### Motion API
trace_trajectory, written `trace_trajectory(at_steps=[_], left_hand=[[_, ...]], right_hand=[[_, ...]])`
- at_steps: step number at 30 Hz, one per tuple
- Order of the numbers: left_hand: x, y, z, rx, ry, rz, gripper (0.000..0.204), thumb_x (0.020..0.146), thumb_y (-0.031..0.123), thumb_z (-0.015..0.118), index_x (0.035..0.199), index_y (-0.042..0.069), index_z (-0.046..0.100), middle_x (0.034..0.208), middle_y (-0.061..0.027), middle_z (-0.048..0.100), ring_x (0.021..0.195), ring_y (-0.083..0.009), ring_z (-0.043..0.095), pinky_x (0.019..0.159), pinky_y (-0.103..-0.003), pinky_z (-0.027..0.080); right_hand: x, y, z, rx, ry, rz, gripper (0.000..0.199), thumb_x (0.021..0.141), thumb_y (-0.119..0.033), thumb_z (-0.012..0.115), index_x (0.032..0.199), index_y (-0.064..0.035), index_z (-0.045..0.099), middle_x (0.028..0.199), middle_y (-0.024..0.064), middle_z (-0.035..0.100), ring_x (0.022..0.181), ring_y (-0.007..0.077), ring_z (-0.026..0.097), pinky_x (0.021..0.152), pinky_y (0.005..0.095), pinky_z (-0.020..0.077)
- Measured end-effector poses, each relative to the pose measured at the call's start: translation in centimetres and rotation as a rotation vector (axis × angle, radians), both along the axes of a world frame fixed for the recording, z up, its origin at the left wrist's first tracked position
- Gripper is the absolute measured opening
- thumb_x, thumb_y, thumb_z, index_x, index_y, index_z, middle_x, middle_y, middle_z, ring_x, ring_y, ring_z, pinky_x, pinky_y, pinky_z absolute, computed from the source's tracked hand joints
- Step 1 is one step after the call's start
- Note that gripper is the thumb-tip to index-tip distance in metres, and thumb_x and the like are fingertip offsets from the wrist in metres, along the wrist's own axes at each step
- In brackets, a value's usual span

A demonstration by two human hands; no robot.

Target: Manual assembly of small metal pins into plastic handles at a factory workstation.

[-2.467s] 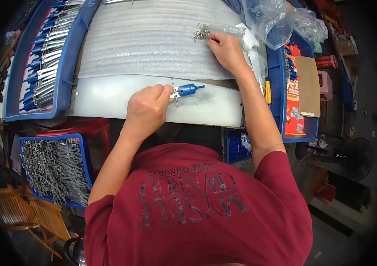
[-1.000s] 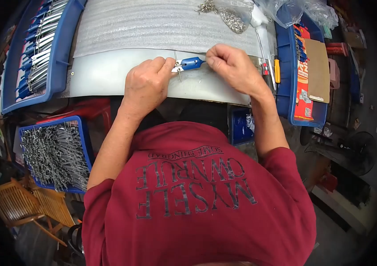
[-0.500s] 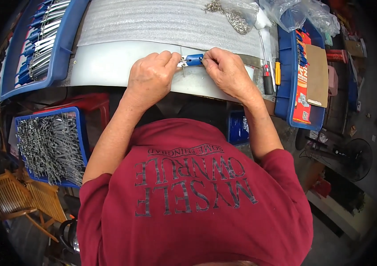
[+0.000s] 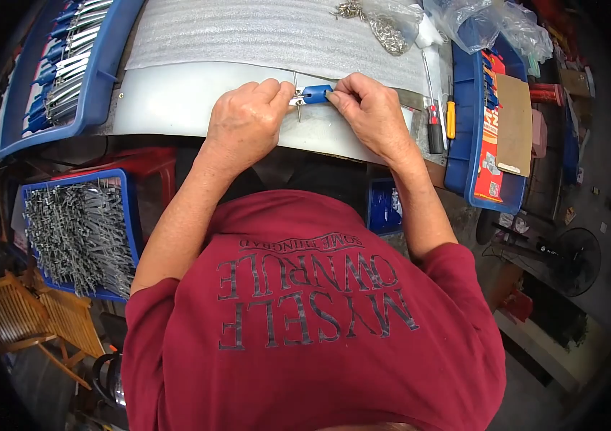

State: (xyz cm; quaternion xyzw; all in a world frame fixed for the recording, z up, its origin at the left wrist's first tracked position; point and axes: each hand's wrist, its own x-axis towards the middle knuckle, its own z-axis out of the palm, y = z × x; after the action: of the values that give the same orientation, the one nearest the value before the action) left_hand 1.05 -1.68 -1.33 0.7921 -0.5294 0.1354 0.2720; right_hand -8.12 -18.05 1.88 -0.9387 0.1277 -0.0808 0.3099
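Observation:
My left hand (image 4: pixel 248 118) is closed around a metal part (image 4: pixel 297 97), most of which is hidden in the fist. Its bright forked end shows beyond the fingers, crossed by a thin rod (image 4: pixel 300 113). A blue plastic piece (image 4: pixel 315 94) is joined to that end and points right. My right hand (image 4: pixel 371 111) pinches with thumb and forefinger at the blue piece's right end. Whether a small part lies between those fingertips is hidden. Both hands are over a white work surface (image 4: pixel 165 97).
A blue bin (image 4: pixel 108 82) at far left has metal and blue parts; another blue crate (image 4: pixel 133 215) below has grey metal parts. Screwdrivers (image 4: pixel 451 118) lie at right beside a blue bin (image 4: pixel 464 144) with cardboard. A bag of small metal pieces (image 4: pixel 389 34) sits on foam sheet (image 4: pixel 262 32).
The right thumb and fingers have shifted slightly at the end of the blue piece, exposing more of it. The left hand keeps its hold, and the view has moved a little.

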Motion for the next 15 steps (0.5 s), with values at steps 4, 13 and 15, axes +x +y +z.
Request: trace_trajectory(at_steps=[4,13,15], left_hand=[[-0.1,-0.1,0.1,0.014,0.006,0.008,0.015,0.068,0.011,0.057,0.083,0.007,0.055,0.063,-0.0034,0.047,0.056,-0.0183,0.052,0.047,-0.031,0.044],[0.0,0.1,0.1,0.009,0.042,0.01,0.014,0.069,0.011,0.058,0.082,0.007,0.055,0.063,-0.0039,0.048,0.056,-0.0191,0.052,0.048,-0.032,0.044],[0.0,0.0,0.2,-0.001,0.047,0.004,0.014,0.069,0.012,0.058,0.082,0.008,0.055,0.063,-0.004,0.048,0.056,-0.0194,0.052,0.048,-0.032,0.044]], right_hand=[[0.2,-0.2,-0.1,-0.04,-0.034,0.039,0.015,0.076,-0.013,0.062,0.075,-0.0005,0.055,0.063,0.0089,0.055,0.055,0.0155,0.049,0.052,0.0281,0.0397],[0.0,-0.9,1.1,0.136,0.117,-0.024,0.016,0.078,-0.017,0.06,0.078,-0.0015,0.058,0.064,0.0061,0.055,0.057,0.0157,0.049,0.052,0.0274,0.0395],[0.0,-1.1,0.5,0.072,0.002,0.026,0.016,0.079,-0.018,0.06,0.08,-0.0018,0.059,0.065,0.0064,0.055,0.059,0.0158,0.05,0.054,0.0277,0.04]])
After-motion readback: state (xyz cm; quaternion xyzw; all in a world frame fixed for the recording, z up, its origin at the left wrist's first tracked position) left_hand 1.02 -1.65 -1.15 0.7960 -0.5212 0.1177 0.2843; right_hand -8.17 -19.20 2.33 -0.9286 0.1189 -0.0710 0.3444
